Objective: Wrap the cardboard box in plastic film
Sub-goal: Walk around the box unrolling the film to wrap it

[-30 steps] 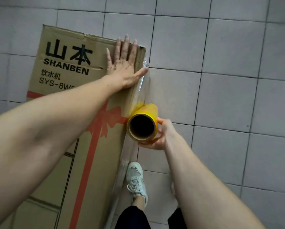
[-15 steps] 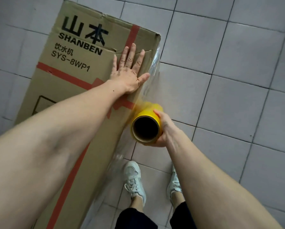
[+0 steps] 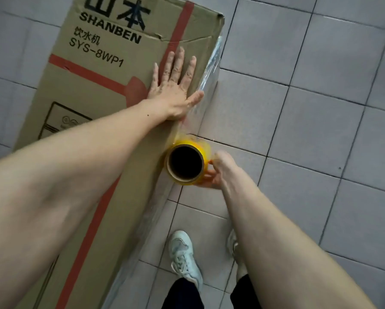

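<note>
the tall brown cardboard box (image 3: 111, 90) is pressed by the flat, spread left hand (image 3: 176, 85); just right of its edge, the yellow film roll (image 3: 187, 163) is gripped by the right hand (image 3: 218, 172).

A tall brown cardboard box (image 3: 111, 90), printed with black "SHANBEN" lettering and red ribbon stripes, is stood on the tiled floor. Clear plastic film (image 3: 210, 72) is stretched along its right edge from a yellow roll (image 3: 187, 162) held beside it.

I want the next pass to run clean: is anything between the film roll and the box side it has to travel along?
Nothing visible. The film roll, gripped by the right hand, sits against the cardboard box edge; only bare tile floor lies beside it.
</note>
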`<state>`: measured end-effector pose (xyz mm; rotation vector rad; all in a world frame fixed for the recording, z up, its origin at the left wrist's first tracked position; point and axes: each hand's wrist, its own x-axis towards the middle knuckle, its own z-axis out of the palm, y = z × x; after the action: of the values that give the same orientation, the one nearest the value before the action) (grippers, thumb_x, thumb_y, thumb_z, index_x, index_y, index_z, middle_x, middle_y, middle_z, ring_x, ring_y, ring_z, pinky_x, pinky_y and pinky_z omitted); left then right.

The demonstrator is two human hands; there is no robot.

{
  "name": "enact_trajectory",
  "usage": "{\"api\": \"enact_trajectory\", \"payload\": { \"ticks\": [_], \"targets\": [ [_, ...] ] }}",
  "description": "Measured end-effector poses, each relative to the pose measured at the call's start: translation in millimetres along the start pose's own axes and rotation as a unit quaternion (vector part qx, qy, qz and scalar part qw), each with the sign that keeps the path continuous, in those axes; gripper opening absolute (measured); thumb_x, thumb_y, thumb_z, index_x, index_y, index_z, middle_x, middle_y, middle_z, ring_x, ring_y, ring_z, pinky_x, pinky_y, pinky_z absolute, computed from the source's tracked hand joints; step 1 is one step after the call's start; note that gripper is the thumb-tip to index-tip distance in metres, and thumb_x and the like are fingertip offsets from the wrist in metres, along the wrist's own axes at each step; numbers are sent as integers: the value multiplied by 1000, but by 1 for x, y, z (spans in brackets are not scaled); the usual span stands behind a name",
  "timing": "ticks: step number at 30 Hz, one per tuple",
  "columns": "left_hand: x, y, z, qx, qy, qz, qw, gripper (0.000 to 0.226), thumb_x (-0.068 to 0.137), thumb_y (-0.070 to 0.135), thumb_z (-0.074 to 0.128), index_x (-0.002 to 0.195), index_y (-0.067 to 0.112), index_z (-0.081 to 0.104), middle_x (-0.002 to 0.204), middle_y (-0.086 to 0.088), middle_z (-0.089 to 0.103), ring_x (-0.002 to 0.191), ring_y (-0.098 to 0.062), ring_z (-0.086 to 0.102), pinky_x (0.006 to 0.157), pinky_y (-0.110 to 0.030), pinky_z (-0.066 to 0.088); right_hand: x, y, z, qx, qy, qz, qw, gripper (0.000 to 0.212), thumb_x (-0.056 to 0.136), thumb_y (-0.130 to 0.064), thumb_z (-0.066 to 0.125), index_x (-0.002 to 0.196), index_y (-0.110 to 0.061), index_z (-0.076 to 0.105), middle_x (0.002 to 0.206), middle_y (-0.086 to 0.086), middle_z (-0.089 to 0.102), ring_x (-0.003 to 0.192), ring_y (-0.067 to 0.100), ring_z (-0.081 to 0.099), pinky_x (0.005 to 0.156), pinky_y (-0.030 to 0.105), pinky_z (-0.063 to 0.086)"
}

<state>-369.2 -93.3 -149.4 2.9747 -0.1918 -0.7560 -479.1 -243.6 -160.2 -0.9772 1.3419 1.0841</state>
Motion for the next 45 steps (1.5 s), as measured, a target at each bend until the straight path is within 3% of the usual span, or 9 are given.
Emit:
{"api": "enact_trajectory", "payload": {
  "ticks": [6, 10, 13, 22, 26, 29, 35, 39, 45],
  "targets": [
    [-23, -11, 15, -18, 9, 9, 1000, 70, 101, 57, 21, 154, 31, -17, 160, -3, -30, 147, -24, -27, 116, -52, -17, -29, -30, 20, -258, -12, -54, 964, 58, 94, -53, 41, 126, -4, 43, 118, 31, 54, 112, 55, 53, 92, 70, 42],
    [-18, -12, 16, -17, -4, 9, 1000, 71, 100, 57, 22, 154, 32, -17, 159, -3, -32, 146, -24, -29, 116, -52, -18, -25, 0, 21, -135, -65, 7, 989, 65, 76, -65, 67, 102, -5, 63, 102, 17, 71, 100, 37, 68, 94, 55, 50],
    [-17, -9, 18, -13, -13, 3, 1000, 72, 100, 58, 22, 153, 32, -18, 158, -4, -33, 145, -25, -30, 116, -53, -17, -15, 57, 6, 69, -88, 49, 993, 67, 73, -57, 71, 118, -8, 62, 104, 16, 73, 93, 34, 70, 84, 50, 55],
    [-20, -7, 16, 2, -8, -3, 1000, 72, 99, 61, 21, 152, 34, -20, 158, -4, -34, 145, -25, -30, 116, -53, -17, -6, 160, 17, 397, -214, 126, 884, 65, 82, -54, 63, 126, -5, 57, 114, 25, 66, 103, 44, 62, 91, 58, 48],
    [-45, -9, 21, -12, -13, 6, 1000, 73, 100, 59, 24, 153, 33, -19, 158, -4, -33, 145, -25, -30, 116, -54, -16, -2, 127, 10, 243, -113, 72, 961, 45, 92, -39, 57, 125, -11, 45, 118, 18, 57, 114, 46, 57, 92, 66, 45],
    [-90, -15, 46, -7, -17, 20, 1000, 75, 101, 55, 25, 153, 28, -21, 158, -3, -33, 145, -23, -30, 116, -52, -18, -6, 93, 5, -24, 15, -52, 998, 28, 96, -19, 40, 120, -8, 51, 85, 18, 54, 79, 37, 63, 93, 67, 44],
    [-112, -27, 66, -10, -12, 15, 1000, 69, 102, 53, 20, 153, 29, -20, 159, 0, -32, 146, -21, -29, 116, -52, -18, -22, 63, 26, -246, -80, -95, 961, 62, 99, -51, 42, 143, -8, 39, 145, 17, 47, 130, 39, 48, 105, 52, 40],
    [-110, -26, 71, -10, -16, 1, 1000, 69, 102, 53, 21, 153, 30, -19, 159, 0, -32, 146, -20, -28, 117, -52, -17, -9, 112, 24, -85, -97, 38, 991, 67, 72, -64, 71, 107, -8, 59, 110, 16, 71, 99, 34, 69, 93, 51, 52],
    [-111, -24, 66, -13, -30, -3, 999, 67, 102, 53, 19, 153, 31, -20, 158, 0, -34, 145, -20, -30, 116, -49, -20, 7, 223, 2, 309, -191, 173, 915, 74, 74, -57, 66, 126, -5, 58, 116, 25, 68, 108, 42, 64, 97, 54, 48]
  ]
}}
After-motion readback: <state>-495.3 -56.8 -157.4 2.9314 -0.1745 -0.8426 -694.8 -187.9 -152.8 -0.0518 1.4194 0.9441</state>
